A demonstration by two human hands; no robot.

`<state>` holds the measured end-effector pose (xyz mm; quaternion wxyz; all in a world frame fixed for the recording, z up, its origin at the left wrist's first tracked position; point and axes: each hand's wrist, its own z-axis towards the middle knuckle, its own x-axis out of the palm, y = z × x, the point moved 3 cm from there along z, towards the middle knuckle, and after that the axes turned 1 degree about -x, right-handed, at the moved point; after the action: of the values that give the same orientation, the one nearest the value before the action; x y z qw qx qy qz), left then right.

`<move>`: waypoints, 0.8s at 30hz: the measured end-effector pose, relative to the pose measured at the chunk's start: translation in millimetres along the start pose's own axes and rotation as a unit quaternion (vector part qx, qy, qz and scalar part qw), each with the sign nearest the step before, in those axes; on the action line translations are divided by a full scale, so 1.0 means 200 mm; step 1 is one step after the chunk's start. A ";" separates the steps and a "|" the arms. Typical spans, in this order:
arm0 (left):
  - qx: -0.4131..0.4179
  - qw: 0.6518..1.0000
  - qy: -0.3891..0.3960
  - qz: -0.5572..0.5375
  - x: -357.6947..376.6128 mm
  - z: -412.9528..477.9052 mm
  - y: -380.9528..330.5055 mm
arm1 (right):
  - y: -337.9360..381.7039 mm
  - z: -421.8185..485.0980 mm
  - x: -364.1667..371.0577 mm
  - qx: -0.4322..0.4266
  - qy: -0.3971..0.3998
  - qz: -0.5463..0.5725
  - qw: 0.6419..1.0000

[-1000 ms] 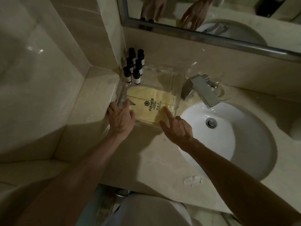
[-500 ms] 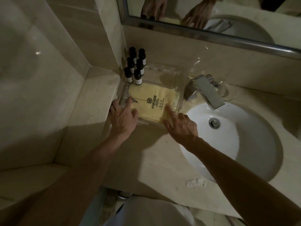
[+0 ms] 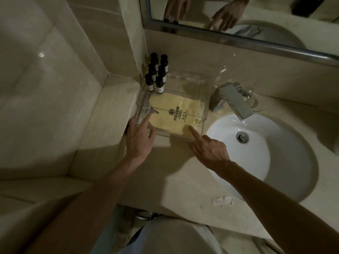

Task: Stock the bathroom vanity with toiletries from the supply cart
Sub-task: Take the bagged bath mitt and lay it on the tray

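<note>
Head view: beige marble worktop (image 3: 174,171), dim light. On the left, left hand (image 3: 139,142) has fingers straight and spread, index tip touching the near-left corner of a clear plastic rectangular tray (image 3: 207,105); it grasps nothing. Six small dark bottles with black caps (image 3: 156,76) stand upright in two rows in the tray's back-left corner. A flat pale-yellow packet with dark printed logo (image 3: 176,114) lies in the tray's front half, just in front of the bottles. Right hand (image 3: 211,151) is at the tray's near-right corner: index straight, tip on or just over the packet's near edge (can't tell which), other fingers folded, grasping nothing. Right of the tray, a chrome square tap (image 3: 233,99) hangs over a white round basin (image 3: 256,162). Supply cart not in view. Step is probably squaring up the tray and packet. Any further nudge should be light so the bottles don't topple; then more stock from the cart.
</note>
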<state>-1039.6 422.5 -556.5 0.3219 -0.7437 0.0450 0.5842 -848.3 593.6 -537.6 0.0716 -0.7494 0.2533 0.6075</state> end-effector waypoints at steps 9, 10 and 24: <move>-0.029 0.999 0.016 0.011 0.03 0.03 -0.03 | 0.12 -0.01 0.04 0.067 -0.055 0.112 0.990; -0.034 0.999 0.021 0.013 0.03 0.04 -0.04 | 0.12 -0.01 0.04 0.074 -0.063 0.117 0.988; -0.002 0.998 0.001 0.069 0.01 0.16 -0.11 | 0.04 0.12 0.03 0.048 -0.066 0.084 0.993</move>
<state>-1056.1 456.8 -552.7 0.2794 -0.7399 0.0958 0.6044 -871.9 595.5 -548.3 0.0728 -0.6798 0.3388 0.6464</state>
